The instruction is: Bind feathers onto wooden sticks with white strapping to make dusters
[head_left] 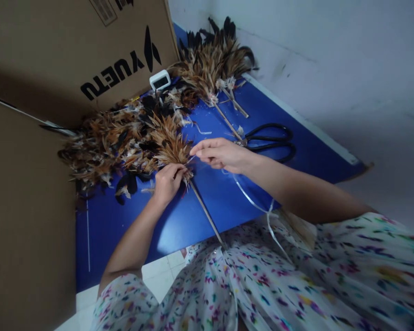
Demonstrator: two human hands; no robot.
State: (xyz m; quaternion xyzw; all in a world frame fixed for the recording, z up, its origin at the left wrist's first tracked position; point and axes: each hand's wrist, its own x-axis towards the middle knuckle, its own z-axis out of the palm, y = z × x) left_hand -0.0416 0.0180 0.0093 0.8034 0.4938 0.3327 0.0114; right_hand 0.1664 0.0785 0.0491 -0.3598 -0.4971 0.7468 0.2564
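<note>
A feather duster (170, 140) with brown feathers lies over the blue table, its thin stick (207, 211) pointing toward my lap. My left hand (169, 183) is closed around the base of the feathers, where they meet the stick. Just to the right, my right hand (224, 154) pinches a pale plastic strip near that base. The strip (244, 193) trails under the hand and hangs down over the table edge to my lap. Beyond my right wrist lie large black-handled scissors (271, 138), their blades mostly hidden.
Loose brown and black feathers (106, 138) are heaped at the left and back. More feather bundles on sticks (214, 64) lie at the back right. A small white timer (160, 80) stands by a big cardboard box (124, 37). A wall borders the blue table (310, 138) on the right.
</note>
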